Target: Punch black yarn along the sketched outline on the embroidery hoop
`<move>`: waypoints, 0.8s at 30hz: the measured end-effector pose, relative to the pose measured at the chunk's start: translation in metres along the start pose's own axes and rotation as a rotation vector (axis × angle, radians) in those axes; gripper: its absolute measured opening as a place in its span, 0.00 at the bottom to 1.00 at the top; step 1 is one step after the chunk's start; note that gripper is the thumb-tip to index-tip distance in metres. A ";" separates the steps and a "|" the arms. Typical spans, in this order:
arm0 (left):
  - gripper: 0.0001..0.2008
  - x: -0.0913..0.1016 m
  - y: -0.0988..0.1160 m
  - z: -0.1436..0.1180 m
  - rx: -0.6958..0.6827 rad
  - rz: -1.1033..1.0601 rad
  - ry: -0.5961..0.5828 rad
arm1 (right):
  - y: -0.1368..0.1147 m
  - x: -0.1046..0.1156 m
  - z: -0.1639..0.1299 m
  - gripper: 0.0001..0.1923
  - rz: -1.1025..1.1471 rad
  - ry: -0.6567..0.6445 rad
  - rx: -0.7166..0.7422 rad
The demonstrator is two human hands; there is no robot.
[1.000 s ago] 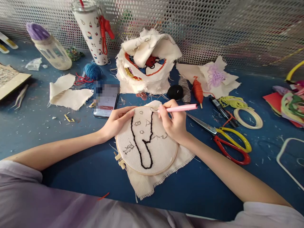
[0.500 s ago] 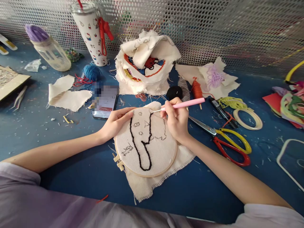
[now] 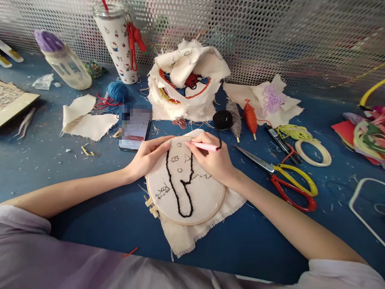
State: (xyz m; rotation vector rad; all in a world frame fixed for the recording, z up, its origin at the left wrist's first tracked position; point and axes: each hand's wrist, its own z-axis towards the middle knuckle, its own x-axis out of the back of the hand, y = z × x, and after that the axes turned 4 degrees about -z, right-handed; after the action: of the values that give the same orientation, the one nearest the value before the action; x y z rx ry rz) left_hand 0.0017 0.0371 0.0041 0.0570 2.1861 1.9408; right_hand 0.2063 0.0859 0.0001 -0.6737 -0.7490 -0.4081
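Note:
A wooden embroidery hoop (image 3: 192, 224) holds cream cloth (image 3: 206, 202) stretched flat, its frayed edge spreading below. On the cloth runs a raised black yarn outline (image 3: 177, 192), with pencil-like drawn marks beside it. My left hand (image 3: 147, 158) grips the hoop's upper left rim, thumb on top, the other fingers partly hidden. My right hand (image 3: 212, 158) is closed around a pink-handled punch needle (image 3: 207, 146), low over the upper cloth. Black yarn trails from the handle's end. The needle's tip is hidden by my fingers. A black yarn ball (image 3: 222, 119) lies just beyond.
Scissors (image 3: 279, 174) lie right of the hoop, near a marker (image 3: 278, 140) and a tape ring (image 3: 314, 152). A phone (image 3: 135, 132) is left. Behind stand a fabric bundle (image 3: 186, 100), a tumbler (image 3: 117, 44) and a jar (image 3: 67, 66), against a perforated metal panel (image 3: 258, 44).
The punch needle has swung from pointing up-right to lying closer to the cloth, its handle end now nearer the hoop. My right hand has shifted left. My left hand keeps its hold.

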 end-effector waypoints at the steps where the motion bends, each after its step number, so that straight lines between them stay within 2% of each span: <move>1: 0.21 0.000 0.000 0.000 0.006 0.004 0.004 | 0.000 0.000 -0.001 0.09 0.049 0.016 -0.029; 7: 0.21 0.001 -0.001 0.003 0.026 0.049 0.015 | 0.003 0.003 -0.008 0.12 0.358 0.209 -0.237; 14: 0.21 0.001 0.000 0.003 0.036 0.055 0.017 | 0.006 0.001 -0.007 0.13 0.583 0.244 -0.358; 24: 0.22 0.001 -0.001 0.003 0.046 0.014 0.008 | 0.004 0.002 -0.005 0.15 0.629 0.246 -0.395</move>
State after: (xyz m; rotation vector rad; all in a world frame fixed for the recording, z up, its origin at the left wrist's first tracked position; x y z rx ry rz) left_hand 0.0012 0.0401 0.0023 0.0720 2.2414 1.9017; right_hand 0.2123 0.0854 -0.0032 -1.1596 -0.1933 -0.0509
